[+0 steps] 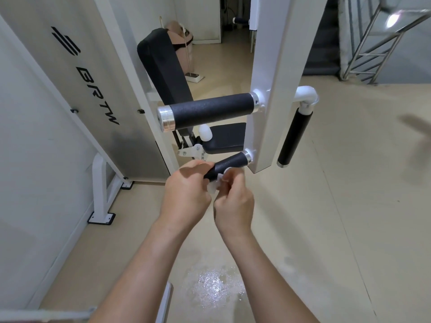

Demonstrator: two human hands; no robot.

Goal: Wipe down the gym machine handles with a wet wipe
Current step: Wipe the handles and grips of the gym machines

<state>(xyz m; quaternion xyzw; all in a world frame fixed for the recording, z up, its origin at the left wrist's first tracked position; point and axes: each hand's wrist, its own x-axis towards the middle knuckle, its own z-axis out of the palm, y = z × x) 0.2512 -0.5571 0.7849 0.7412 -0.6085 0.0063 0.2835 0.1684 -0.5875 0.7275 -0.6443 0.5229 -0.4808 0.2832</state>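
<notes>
Black "BRTW" on panel [46, 73]; left hand [186, 192] grips handle [229, 164], right hand [234, 201] pinches wipe [215, 185].

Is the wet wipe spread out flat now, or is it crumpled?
Crumpled. Only a small white wad of the wet wipe shows, pinched by the right hand at the lower handle.

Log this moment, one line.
step: wiping | left hand: grips lower handle | right hand: pinches wipe | upper handle: untouched
</notes>
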